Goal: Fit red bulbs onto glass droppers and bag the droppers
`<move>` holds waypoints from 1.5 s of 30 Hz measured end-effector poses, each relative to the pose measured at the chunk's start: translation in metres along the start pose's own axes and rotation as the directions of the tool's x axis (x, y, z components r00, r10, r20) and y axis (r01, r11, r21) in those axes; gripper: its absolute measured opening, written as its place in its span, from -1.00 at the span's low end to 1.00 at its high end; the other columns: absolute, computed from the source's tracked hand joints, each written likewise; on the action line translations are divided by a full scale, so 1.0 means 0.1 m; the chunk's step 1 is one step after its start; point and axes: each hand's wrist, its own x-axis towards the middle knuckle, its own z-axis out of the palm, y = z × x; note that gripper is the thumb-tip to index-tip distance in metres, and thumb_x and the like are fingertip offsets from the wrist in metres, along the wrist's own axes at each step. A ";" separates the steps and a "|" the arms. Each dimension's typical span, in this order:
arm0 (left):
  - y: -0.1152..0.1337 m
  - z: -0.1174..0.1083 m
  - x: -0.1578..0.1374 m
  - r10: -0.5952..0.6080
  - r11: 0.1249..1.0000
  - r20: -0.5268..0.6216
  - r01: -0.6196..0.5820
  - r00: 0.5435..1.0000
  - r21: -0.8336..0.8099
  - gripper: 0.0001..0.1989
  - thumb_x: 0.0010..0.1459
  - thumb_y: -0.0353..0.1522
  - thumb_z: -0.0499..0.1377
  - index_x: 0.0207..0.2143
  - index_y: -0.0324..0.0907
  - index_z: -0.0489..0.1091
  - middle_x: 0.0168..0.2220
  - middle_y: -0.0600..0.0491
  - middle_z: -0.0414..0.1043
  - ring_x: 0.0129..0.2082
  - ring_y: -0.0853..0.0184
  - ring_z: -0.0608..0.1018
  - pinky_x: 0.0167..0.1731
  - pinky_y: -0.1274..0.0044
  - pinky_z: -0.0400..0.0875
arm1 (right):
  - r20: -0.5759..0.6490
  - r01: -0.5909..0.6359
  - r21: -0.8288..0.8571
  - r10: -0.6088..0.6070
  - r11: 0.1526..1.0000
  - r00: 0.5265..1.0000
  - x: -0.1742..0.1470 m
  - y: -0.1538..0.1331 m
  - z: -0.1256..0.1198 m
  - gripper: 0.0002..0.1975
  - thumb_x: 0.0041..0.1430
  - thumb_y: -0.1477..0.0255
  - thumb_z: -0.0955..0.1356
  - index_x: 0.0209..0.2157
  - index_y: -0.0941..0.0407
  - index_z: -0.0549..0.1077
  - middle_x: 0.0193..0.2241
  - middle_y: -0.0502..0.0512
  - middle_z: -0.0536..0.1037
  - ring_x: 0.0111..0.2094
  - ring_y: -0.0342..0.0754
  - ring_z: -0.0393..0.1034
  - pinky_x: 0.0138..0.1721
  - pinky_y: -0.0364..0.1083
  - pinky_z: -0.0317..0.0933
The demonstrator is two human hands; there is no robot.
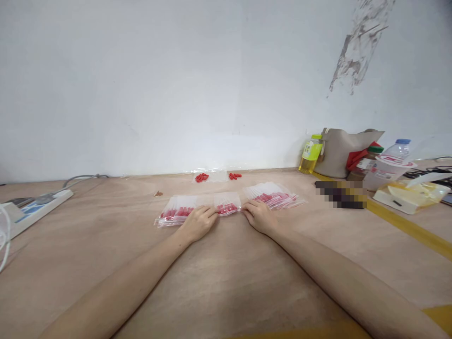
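Between my two hands lies a small clear plastic bag with several small red pieces in it. My left hand has its fingers closed at the bag's near left corner. At the near right corner, the fingers of my right hand are closed on the same bag. A stack of similar filled bags sits by my left hand. Another fanned stack of filled bags lies just beyond my right hand. Loose-looking red pieces rest on clear plastic farther back, near the wall.
A white power strip with cables stands at the left. To the right are a bottle of yellow liquid, a grey bag, a jar, a plastic tub and a tissue pack. Yellow tape crosses the wooden table.
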 end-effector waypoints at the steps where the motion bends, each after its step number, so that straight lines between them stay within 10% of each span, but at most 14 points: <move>1: 0.00 0.00 0.00 0.003 1.000 -0.006 -0.003 1.000 0.013 -0.78 0.17 -0.53 -0.07 -0.38 -0.27 0.36 -0.31 -0.06 0.43 -0.31 0.28 0.47 -0.31 0.42 0.39 | -0.002 0.003 -0.022 -0.003 1.000 1.000 0.00 0.00 0.00 -0.87 0.11 0.54 0.23 -0.40 0.16 0.41 -0.41 0.07 0.47 -0.36 -0.11 0.33 -0.29 -0.12 0.14; 24: 0.02 0.00 0.01 0.021 1.000 -0.047 -0.021 0.999 0.006 -0.80 0.11 -0.58 -0.05 -0.44 -0.27 0.33 -0.47 0.02 0.39 -0.43 0.34 0.43 -0.29 0.47 0.34 | 0.062 0.370 -0.251 -0.367 0.895 0.928 0.31 -0.46 0.14 -0.77 0.17 0.50 0.18 -0.48 0.17 0.40 -0.48 0.07 0.43 -0.40 -0.12 0.19 -0.37 -0.06 -0.10; 45: 0.02 -0.14 -0.01 0.001 0.998 0.035 0.001 0.999 -0.066 -0.77 0.16 -0.51 -0.09 -0.42 -0.24 0.33 -0.37 0.02 0.41 -0.31 0.38 0.44 0.04 0.39 0.16 | 0.055 0.286 -0.373 -0.287 0.882 0.956 0.01 -0.02 -0.10 -0.74 0.18 0.44 0.20 -0.54 0.18 0.36 -0.57 0.05 0.39 -0.49 -0.15 0.18 -0.19 -0.01 -0.09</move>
